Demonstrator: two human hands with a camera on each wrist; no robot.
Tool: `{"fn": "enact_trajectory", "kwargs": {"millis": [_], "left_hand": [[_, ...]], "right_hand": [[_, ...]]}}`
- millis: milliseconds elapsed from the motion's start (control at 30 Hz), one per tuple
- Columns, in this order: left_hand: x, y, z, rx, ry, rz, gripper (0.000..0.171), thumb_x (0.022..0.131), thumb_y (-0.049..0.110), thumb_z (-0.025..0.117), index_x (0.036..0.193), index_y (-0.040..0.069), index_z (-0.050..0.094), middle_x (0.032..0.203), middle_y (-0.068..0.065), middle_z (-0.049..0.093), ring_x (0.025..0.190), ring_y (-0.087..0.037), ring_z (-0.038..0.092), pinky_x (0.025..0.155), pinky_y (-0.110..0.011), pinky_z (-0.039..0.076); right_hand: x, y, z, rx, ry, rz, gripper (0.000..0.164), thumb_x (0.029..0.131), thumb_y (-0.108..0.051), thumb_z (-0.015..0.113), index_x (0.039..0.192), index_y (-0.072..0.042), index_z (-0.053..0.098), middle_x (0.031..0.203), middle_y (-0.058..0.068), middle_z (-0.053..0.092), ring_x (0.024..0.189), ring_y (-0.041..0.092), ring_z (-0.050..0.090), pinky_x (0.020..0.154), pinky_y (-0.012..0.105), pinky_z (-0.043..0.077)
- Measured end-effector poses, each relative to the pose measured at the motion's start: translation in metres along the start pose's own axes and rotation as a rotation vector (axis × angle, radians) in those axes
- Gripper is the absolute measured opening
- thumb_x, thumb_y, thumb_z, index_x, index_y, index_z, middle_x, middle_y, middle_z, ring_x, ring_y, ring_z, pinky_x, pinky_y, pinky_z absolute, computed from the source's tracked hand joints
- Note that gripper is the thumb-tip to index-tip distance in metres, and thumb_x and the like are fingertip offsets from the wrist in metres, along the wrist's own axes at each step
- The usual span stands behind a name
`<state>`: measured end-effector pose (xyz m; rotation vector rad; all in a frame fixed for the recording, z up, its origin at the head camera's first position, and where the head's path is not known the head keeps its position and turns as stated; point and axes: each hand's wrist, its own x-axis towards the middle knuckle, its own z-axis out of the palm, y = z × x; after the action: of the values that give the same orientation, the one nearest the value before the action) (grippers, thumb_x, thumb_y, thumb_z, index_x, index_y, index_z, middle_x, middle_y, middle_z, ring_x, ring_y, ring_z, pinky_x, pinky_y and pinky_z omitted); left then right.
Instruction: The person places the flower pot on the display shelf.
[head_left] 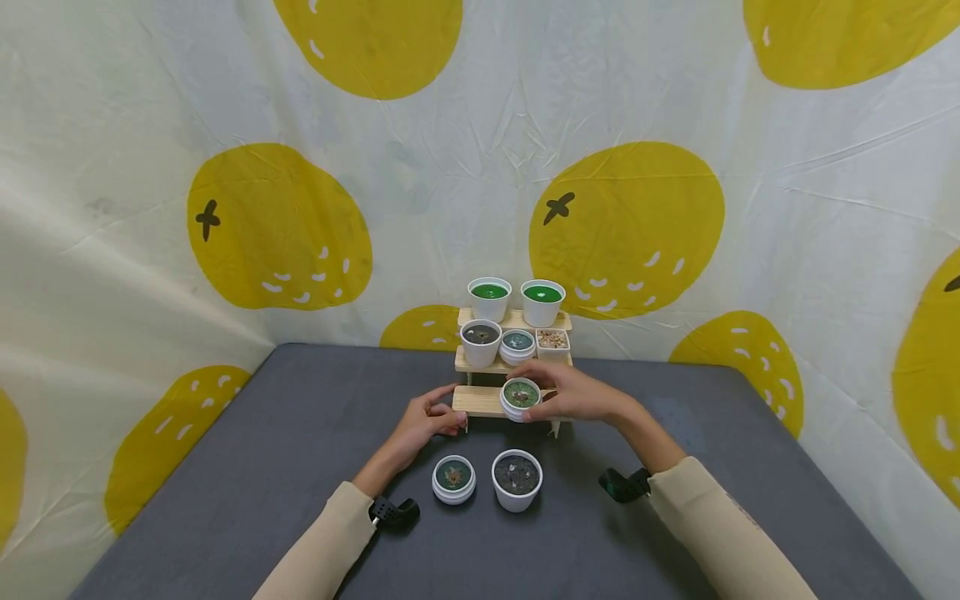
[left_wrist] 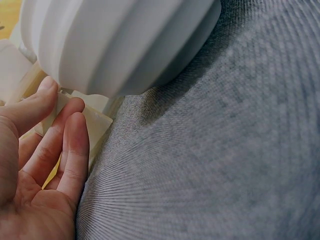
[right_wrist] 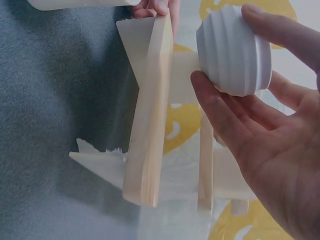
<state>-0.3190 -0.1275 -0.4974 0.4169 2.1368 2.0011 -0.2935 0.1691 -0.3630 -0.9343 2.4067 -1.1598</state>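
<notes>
My right hand [head_left: 581,394] holds a small white ribbed pot [head_left: 521,395] filled with green, thumb on one side and fingers on the other. In the right wrist view this pot [right_wrist: 232,55] is upright beside the lowest board [right_wrist: 147,115] of a three-tier wooden stand. My left hand [head_left: 422,423] grips the left end of that lowest board, thumb and fingers about its edge. Close to the left wrist, a second ribbed pot [head_left: 453,477] with dark green filling stands on the table, filling the top of the left wrist view. To its right is a smooth white pot [head_left: 517,477] with grey filling.
Two white pots with bright green filling, one left [head_left: 489,298] and one right [head_left: 543,302], stand on the top tier. The middle tier bears a dark-filled pot [head_left: 481,346], a ribbed pot [head_left: 517,347] and a square pot [head_left: 553,345] of pebbles. Behind hangs a patterned curtain [head_left: 450,192].
</notes>
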Motion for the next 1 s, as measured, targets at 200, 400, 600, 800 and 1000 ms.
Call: {"fn": "enact_trajectory", "kwargs": {"millis": [200,400,600,800,1000], "left_hand": [[0.0,0.0,-0.001,-0.001,0.001,-0.004,0.074,0.092,0.017,0.079,0.157,0.009,0.044,0.094,-0.008,0.078,0.086,-0.015,0.073,0.077,-0.029,0.062],[0.0,-0.001,-0.002,-0.009,-0.004,-0.004,0.074,0.093,0.017,0.079,0.157,0.009,0.044,0.093,-0.006,0.078,0.086,-0.015,0.073,0.077,-0.028,0.062],[0.001,-0.002,-0.003,-0.016,-0.01,-0.005,0.071,0.093,0.016,0.078,0.156,0.01,0.045,0.093,-0.007,0.078,0.086,-0.016,0.073,0.077,-0.028,0.062],[0.001,-0.002,-0.003,-0.024,-0.003,-0.004,0.069,0.093,0.015,0.078,0.155,0.01,0.046,0.092,-0.007,0.078,0.084,-0.016,0.073,0.076,-0.028,0.062],[0.001,-0.001,-0.002,-0.025,-0.009,-0.002,0.07,0.094,0.014,0.077,0.155,0.009,0.045,0.09,-0.004,0.078,0.083,-0.015,0.073,0.076,-0.028,0.062]], "right_hand": [[0.011,-0.001,0.004,0.012,0.031,0.003,0.064,0.09,-0.017,0.08,0.144,-0.002,0.049,0.145,0.019,0.059,0.13,0.033,0.058,0.111,0.057,0.047],[0.023,0.0,0.009,0.007,0.055,-0.004,0.059,0.09,-0.016,0.08,0.139,-0.003,0.051,0.142,0.019,0.06,0.129,0.033,0.059,0.113,0.057,0.046],[0.035,0.0,0.016,-0.004,0.055,-0.017,0.056,0.09,-0.017,0.081,0.137,-0.005,0.053,0.139,0.017,0.062,0.126,0.031,0.059,0.112,0.057,0.046],[0.044,-0.001,0.025,-0.056,0.076,-0.013,0.055,0.089,-0.02,0.083,0.135,-0.007,0.055,0.132,0.014,0.066,0.117,0.026,0.063,0.104,0.048,0.053],[0.051,0.001,0.033,-0.09,0.103,-0.015,0.053,0.088,-0.019,0.084,0.133,-0.006,0.058,0.128,0.013,0.068,0.115,0.025,0.065,0.099,0.044,0.056]]}}
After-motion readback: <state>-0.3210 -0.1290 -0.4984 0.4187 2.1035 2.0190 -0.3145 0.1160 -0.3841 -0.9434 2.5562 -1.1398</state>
